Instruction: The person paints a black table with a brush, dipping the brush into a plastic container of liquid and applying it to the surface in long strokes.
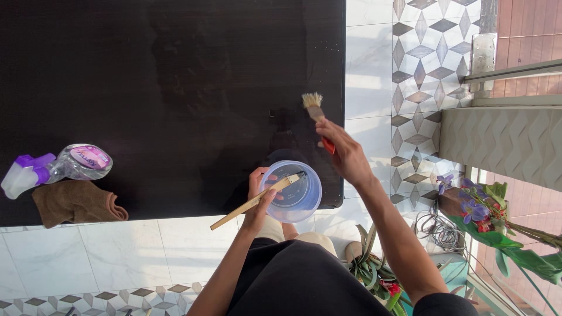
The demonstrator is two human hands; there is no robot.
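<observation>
Best done with light, even strokes of the paintbrush [314, 106], bristles kept flat on the black counter [170, 88]. Brush gripped by its red handle in the right hand [346, 157], just beyond the clear plastic bowl [293, 193]. Bowl and wooden-handled brush [257, 200] clasped together in the left hand [259, 202], at the counter's near edge.

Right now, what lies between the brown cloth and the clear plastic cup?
Nothing: in the head view, only bare dark tabletop stretches between the folded brown cloth and the clear round plastic cup.
</observation>
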